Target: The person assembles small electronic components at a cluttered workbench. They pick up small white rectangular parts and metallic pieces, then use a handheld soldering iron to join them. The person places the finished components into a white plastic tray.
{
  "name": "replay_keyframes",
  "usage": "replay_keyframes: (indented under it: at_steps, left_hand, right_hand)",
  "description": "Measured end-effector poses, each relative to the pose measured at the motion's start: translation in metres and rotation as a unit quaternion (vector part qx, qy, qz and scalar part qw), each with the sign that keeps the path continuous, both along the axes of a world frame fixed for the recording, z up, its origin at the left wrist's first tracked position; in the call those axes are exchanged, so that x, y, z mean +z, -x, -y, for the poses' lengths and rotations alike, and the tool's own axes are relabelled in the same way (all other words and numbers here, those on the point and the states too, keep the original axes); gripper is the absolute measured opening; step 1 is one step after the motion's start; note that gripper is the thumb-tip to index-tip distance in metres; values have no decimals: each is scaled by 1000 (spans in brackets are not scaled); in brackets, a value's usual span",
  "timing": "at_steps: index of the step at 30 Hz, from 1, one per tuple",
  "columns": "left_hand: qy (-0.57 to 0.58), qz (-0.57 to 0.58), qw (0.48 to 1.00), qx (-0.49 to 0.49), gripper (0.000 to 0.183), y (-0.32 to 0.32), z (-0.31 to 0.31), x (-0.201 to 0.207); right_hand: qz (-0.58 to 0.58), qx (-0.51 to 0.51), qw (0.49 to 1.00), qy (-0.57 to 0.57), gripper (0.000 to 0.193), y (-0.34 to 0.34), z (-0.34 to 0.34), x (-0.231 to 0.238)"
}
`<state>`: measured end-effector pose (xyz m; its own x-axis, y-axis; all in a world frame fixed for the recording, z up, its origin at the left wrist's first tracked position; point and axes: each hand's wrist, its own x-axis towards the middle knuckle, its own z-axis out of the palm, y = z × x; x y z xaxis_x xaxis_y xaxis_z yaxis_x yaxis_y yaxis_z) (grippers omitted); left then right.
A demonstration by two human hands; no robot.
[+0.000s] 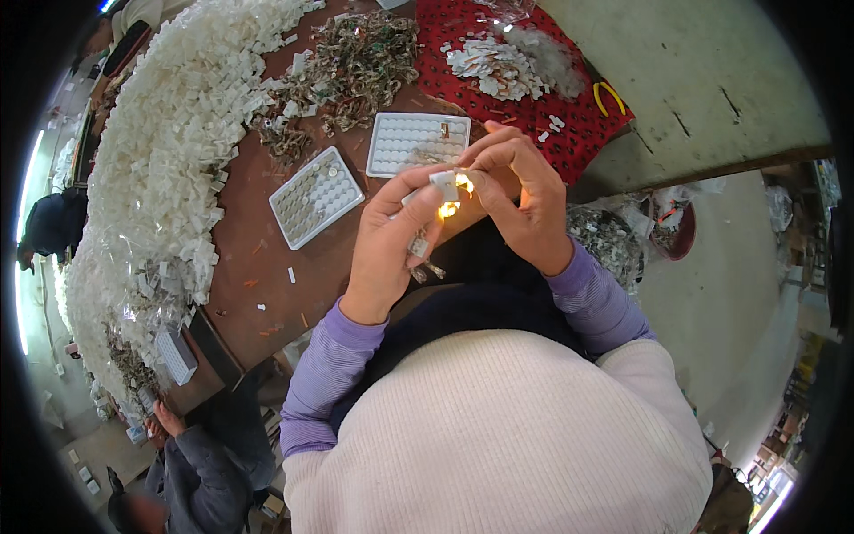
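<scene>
My left hand point(384, 249) is closed around a small white battery case point(444, 186), held up over the table edge. Warm yellow lights point(448, 210) glow beside the case, between my two hands. My right hand point(523, 196) has thumb and fingers pinched at the lit end of this light string. A second small white case point(418, 245) with bundled wire hangs from my left palm. Just beyond my hands lies a white tray point(377, 167) of round pockets with a small copper-coloured piece on it. A second white tray point(297, 242), left of my hands, holds several silvery discs.
A large heap of white plastic pieces point(160, 142) covers the table's left side. Tangled wire bundles point(360, 67) lie at the back. A red patterned cloth point(569, 151) bears white flat pieces point(498, 67) and yellow-handled cutters point(608, 100). A co-worker point(205, 472) sits at lower left.
</scene>
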<state>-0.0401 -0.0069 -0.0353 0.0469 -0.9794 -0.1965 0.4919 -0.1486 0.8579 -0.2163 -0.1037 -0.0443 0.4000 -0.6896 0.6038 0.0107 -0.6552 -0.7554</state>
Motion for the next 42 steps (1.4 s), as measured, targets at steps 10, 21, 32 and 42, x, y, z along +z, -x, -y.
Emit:
replay_keyframes:
  at_steps: [10,21,32,42]
  left_hand:
    - [-37,74,997,11,26,-10,0,-13]
    - [35,-139,987,71,50,-47,-15,-26]
    - [83,167,982,36,20,-63,8,-3]
    - [83,328,938,76,18,-39,-6,6]
  right_hand:
    - [-113,-21,978,174,17,5,-6,9]
    - [-231,-170,955,72,30,-30,44,-31]
    - [-17,191,914,-357,20,-24,51,-2]
    - [-11,244,873,-421,20,-22,4,-3]
